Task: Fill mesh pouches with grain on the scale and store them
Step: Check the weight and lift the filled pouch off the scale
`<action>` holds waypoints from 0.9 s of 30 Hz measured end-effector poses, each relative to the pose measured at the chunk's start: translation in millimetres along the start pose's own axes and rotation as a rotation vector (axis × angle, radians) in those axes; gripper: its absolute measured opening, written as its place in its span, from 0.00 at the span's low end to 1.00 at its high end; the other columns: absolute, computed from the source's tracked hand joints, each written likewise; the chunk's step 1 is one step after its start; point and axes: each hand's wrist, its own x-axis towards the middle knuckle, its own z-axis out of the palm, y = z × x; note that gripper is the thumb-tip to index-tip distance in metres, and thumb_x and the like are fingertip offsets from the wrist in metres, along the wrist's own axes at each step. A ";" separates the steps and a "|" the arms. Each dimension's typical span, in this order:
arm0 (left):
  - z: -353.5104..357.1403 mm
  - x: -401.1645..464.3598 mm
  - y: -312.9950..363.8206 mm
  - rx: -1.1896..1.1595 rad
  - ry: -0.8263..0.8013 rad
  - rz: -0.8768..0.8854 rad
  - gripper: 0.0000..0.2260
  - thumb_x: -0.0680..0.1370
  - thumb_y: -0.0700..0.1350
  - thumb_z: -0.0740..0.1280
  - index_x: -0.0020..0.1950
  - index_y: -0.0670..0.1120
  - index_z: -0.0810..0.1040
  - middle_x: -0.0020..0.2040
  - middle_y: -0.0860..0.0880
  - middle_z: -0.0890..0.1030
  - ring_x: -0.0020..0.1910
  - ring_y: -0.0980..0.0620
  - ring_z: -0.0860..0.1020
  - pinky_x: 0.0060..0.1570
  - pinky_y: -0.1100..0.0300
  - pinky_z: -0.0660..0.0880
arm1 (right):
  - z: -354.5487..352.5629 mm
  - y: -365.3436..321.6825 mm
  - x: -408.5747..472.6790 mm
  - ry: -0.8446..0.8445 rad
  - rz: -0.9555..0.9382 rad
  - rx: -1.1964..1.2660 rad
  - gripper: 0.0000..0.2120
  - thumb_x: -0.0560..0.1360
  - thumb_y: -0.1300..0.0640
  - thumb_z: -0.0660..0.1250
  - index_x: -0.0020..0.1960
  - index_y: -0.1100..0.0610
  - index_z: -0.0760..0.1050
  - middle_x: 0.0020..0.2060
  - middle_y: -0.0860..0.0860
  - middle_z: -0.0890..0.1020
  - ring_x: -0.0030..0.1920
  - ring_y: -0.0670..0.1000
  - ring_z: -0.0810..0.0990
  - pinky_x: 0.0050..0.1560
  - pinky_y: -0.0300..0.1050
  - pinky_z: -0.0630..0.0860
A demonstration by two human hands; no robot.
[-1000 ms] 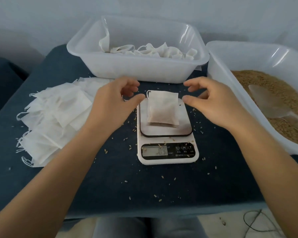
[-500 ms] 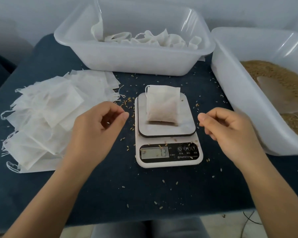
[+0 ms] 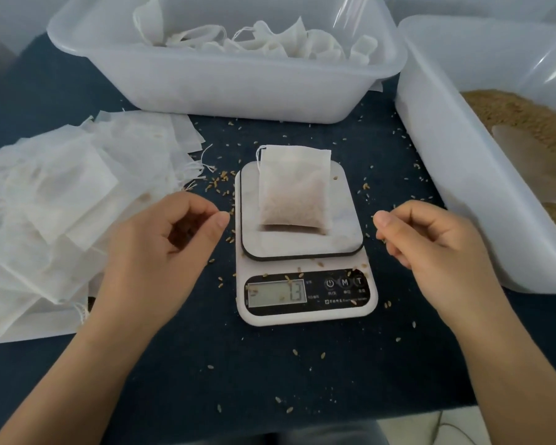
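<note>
A filled white mesh pouch of grain lies flat on the pale platform of the white digital kitchen scale, between the two hands and slightly beyond them; neither hand touches it. The left hand hovers just left of the scale, fingers loosely curled, grasping nothing visible. The right hand hovers just right of it, fingers likewise curled; whether a grain sits between thumb and forefinger cannot be determined. The scale display reads 13, partly obscured by stray grains. Left of the left hand lies a heap of empty white mesh pouches, cut off at the frame edge. Beyond both hands stands a translucent white plastic tub of filled pouches, top cropped. Right of the right hand, a second translucent tub holding brown grain is cropped; a scoop inside is indistinct. Loose grains scatter the dark blue worktop.
</note>
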 end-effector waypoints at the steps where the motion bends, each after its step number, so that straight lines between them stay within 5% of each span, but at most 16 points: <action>1: 0.3 -0.1 -0.6 0.009 0.001 0.000 0.06 0.74 0.49 0.68 0.38 0.57 0.76 0.31 0.63 0.76 0.29 0.64 0.71 0.29 0.78 0.65 | 0.1 -0.5 -0.1 0.003 -0.001 0.001 0.10 0.72 0.45 0.65 0.37 0.49 0.77 0.27 0.45 0.76 0.28 0.39 0.72 0.32 0.28 0.70; 10: -0.7 -1.0 -2.8 -0.027 0.001 0.011 0.02 0.72 0.54 0.67 0.42 0.59 0.75 0.36 0.59 0.77 0.30 0.63 0.70 0.29 0.76 0.65 | 0.8 -1.1 -1.2 0.001 0.000 0.015 0.15 0.70 0.39 0.69 0.36 0.50 0.77 0.27 0.47 0.75 0.28 0.41 0.70 0.30 0.30 0.68; 17: -1.5 -2.4 -10.2 -0.021 -0.014 0.068 0.05 0.72 0.58 0.63 0.41 0.60 0.75 0.37 0.60 0.78 0.32 0.61 0.73 0.30 0.75 0.67 | 3.9 -1.9 -1.4 -0.022 -0.007 0.034 0.14 0.68 0.39 0.63 0.36 0.49 0.77 0.27 0.45 0.75 0.28 0.40 0.73 0.31 0.27 0.68; 22: 1.3 0.3 -19.6 -0.035 -0.056 0.056 0.05 0.73 0.61 0.63 0.42 0.63 0.76 0.38 0.58 0.79 0.34 0.56 0.75 0.31 0.67 0.71 | 4.1 1.2 1.9 -0.022 -0.007 0.032 0.14 0.68 0.40 0.63 0.36 0.50 0.77 0.26 0.45 0.75 0.28 0.41 0.71 0.31 0.28 0.67; 27: 1.8 0.7 -15.3 -0.007 -0.054 0.052 0.05 0.73 0.59 0.63 0.43 0.61 0.76 0.39 0.59 0.79 0.35 0.58 0.76 0.32 0.73 0.70 | 5.5 2.5 3.0 -0.021 -0.010 0.055 0.14 0.69 0.40 0.63 0.37 0.50 0.77 0.26 0.46 0.75 0.28 0.41 0.72 0.31 0.28 0.68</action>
